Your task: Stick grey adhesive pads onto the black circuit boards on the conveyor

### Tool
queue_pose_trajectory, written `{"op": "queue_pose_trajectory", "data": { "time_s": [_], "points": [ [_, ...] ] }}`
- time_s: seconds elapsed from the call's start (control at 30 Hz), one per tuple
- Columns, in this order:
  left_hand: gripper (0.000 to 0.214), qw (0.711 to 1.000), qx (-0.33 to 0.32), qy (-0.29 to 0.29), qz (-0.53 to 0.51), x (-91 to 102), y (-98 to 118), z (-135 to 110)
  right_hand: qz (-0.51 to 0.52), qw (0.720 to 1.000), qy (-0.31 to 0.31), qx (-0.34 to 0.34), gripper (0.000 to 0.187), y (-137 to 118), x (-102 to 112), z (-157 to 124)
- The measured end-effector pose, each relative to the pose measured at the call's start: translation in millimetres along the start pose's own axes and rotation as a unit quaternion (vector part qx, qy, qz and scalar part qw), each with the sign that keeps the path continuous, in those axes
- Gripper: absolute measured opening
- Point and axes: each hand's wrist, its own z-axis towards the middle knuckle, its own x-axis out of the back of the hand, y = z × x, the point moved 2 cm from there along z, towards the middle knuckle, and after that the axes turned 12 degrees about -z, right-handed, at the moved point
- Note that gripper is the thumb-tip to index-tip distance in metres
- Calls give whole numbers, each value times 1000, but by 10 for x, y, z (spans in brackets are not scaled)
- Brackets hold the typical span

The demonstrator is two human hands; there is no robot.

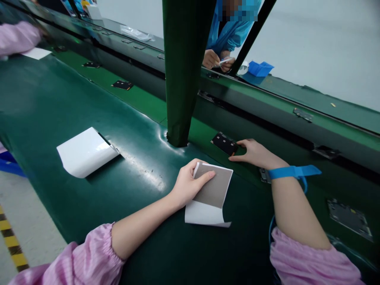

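Left hand (191, 182) first, from the head camera: it grips a matte grey sheet (212, 188), flat and four-cornered, on white backing paper (204, 213) whose lower right corner flares out. By my right hand (257, 153) lies a thin black board (223, 143), small pale squares on its face, on the smooth green strip (148, 101). A glossy white sheet (86, 150), bowed along its lower side, rests on the dark green mat (38, 103).

My left thumb presses across the grey, the other fingers mostly hidden behind. My right forearm enters from the lower right, blue band (286, 171) around the wrist, thumb and forefinger parted at the board's right end; whether they grip it I cannot tell.

A green pillar (184, 79) rises just beyond my left hand. Bare mat stretches from that hand to the glossy sheet, its edge slanting away at lower left.
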Motion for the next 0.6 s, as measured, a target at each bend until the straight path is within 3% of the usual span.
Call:
{"op": "queue_pose_trajectory", "data": {
  "time_s": [0.2, 0.37, 0.5, 0.6],
  "points": [
    [23, 1000, 0, 3, -4, -7, -9, -5, -67, 998, 13, 2, 58, -33, 17, -32],
    [24, 1000, 5, -3, -12, 6, -41, -3, -64, 997, -13, -51, 60, 30, 361, -226],
    [23, 1000, 4, -4, -22, 1, -40, 6, -81, 992, 50, -77, 66, 4, 694, -416],
    [21, 1000, 3, 4, -25, -12, -30, 3, -89, 991, 90, -50, 70, -124, 693, -402]
  ]
}}
